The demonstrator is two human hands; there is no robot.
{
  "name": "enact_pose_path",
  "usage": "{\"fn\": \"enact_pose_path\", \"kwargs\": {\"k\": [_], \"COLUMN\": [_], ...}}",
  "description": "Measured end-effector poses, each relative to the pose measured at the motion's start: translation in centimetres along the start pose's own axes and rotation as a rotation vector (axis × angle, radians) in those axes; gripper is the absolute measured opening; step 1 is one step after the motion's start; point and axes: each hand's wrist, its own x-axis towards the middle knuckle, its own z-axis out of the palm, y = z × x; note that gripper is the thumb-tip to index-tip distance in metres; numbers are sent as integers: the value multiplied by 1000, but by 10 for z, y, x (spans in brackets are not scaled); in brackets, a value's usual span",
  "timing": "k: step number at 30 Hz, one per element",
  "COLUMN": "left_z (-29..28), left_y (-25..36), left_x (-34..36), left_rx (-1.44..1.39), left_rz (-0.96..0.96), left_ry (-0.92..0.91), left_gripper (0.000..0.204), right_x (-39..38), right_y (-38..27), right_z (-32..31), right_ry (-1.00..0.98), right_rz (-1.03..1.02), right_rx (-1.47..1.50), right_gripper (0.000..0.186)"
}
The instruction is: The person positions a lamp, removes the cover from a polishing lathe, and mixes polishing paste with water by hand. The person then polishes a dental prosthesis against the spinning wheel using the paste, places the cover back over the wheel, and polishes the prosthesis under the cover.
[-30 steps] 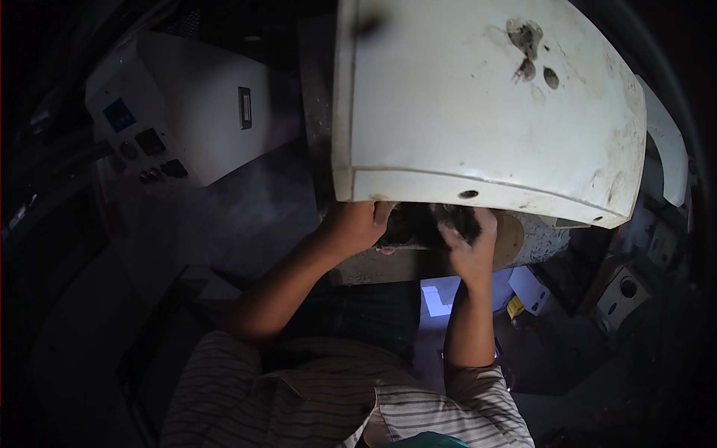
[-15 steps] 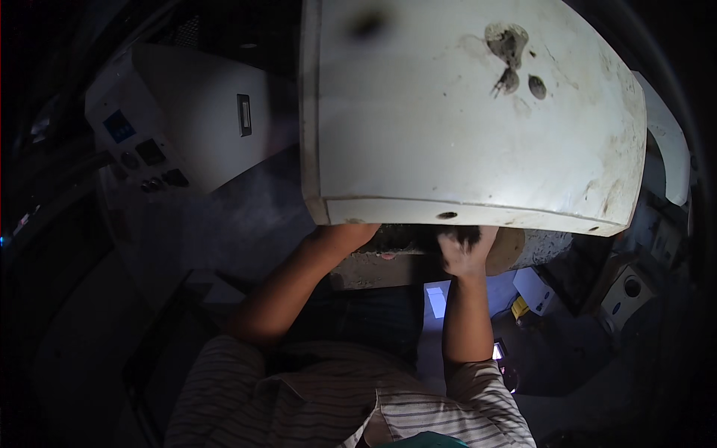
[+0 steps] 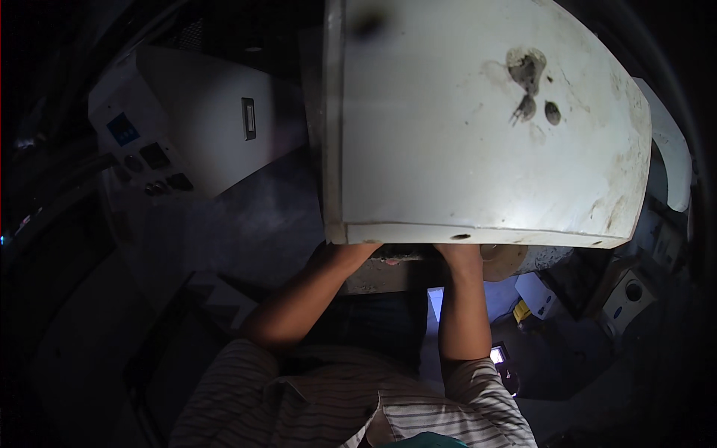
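Observation:
A large white housing [image 3: 478, 149], stained and with dark worn patches, fills the upper right and overhangs my work. Under its front edge reaches my left hand [image 3: 357, 255], with only the wrist and the back of the hand showing. My right hand [image 3: 458, 254] also goes beneath that edge, a short way to the right. The fingers of both are hidden, so what they hold or touch does not show. Below the housing runs a grimy ledge [image 3: 385, 278]. A tan round part [image 3: 504, 260] sits just right of my right wrist.
A white cabinet [image 3: 209, 112] with switches and a recessed handle stands at the left. To the lower right are a white box with a round dark opening [image 3: 626, 299], a yellow item [image 3: 521, 310] and a lit screen [image 3: 497, 355]. The surroundings are dim.
My right hand, seen blurred below the edge before with something dark at it, has moved forward under the housing. The whole view has shifted slightly, placing the housing lower and farther right.

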Motion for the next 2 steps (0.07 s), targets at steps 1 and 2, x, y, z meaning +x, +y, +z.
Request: {"fn": "enact_pose_path", "kwargs": {"k": [1,2], "left_z": [3,1], "left_y": [3,3], "left_x": [-2,-3], "left_rx": [-64,-59], "left_rz": [-95,-98], "left_ry": [31,34], "left_gripper": [48,48], "right_x": [2,3], "right_y": [-2,-3], "right_z": [-7,-11], "right_ry": [-136,-273], "right_rz": [160,318], "right_rx": [86,171], "right_gripper": [29,32]}}
